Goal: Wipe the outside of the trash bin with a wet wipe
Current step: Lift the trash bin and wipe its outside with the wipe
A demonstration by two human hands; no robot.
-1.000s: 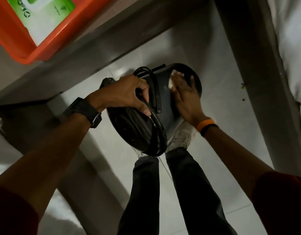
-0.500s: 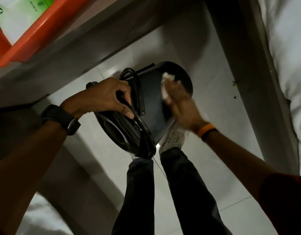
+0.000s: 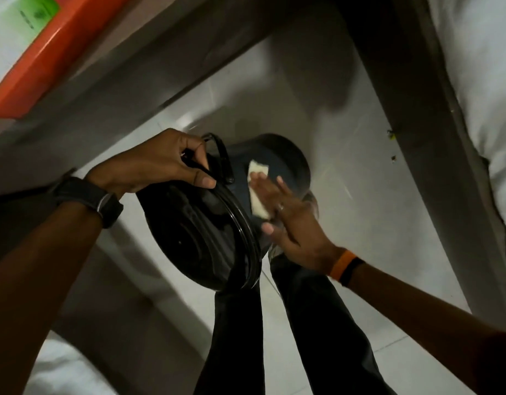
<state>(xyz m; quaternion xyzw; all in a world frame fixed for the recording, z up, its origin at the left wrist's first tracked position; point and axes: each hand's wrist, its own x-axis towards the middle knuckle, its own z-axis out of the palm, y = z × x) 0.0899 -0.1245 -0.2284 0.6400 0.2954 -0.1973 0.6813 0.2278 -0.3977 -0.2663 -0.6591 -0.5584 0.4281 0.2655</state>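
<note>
Your trash bin [image 3: 277,163], a dark, smooth-walled round tub with a glossy ribbed rim, hangs tipped at the centre of the frame above the pale tiled floor [image 3: 360,155]; its long axis runs from the mouth at lower left to the base at upper right. Your left hand [image 3: 160,163] is clenched on the rim and thin loop handle at the upper left of the bin. Your right hand [image 3: 291,220], fingers spread flat, presses the folded white wet wipe [image 3: 257,189] against the outer wall; it is the nearer hand to the unwiped base, which lies up and right. Orange tray [image 3: 32,78], upper left.
</note>
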